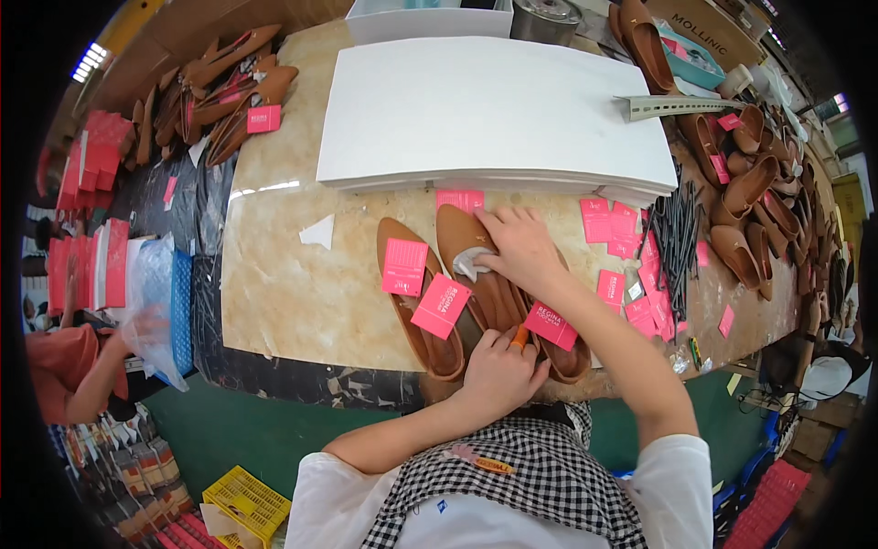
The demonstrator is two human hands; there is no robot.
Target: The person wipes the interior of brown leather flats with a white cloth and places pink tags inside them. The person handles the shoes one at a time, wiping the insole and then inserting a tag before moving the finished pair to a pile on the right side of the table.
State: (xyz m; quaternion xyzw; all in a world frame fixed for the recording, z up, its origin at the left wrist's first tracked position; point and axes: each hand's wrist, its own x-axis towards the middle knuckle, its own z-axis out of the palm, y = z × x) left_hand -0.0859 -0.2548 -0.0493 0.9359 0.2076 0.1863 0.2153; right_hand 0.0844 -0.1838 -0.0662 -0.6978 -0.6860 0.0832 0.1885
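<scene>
Several brown pointed flat shoes lie side by side before me, toes away from me. My right hand (pixel 525 247) grips the toe of the middle shoe (pixel 494 302), its thumb at the crumpled white paper (pixel 472 263) in the opening. Around that shoe's heel curl the fingers of my left hand (pixel 501 370); a small orange object (pixel 520 337) shows at them, its kind unclear. The left shoe (pixel 439 357) has pink printed tags (pixel 405 266) over it. Another shoe (pixel 573 364), partly behind my right forearm, bears a pink tag (pixel 551 326).
A stack of white sheets (pixel 494 110) lies beyond the shoes. Loose pink tags (pixel 610 288) and dark thin strips (pixel 675 233) are at right, beside piled brown shoes (pixel 748 192). More shoes (pixel 219 96) lie back left. A co-worker's arm (pixel 99 377) reaches to a blue basket (pixel 182 309).
</scene>
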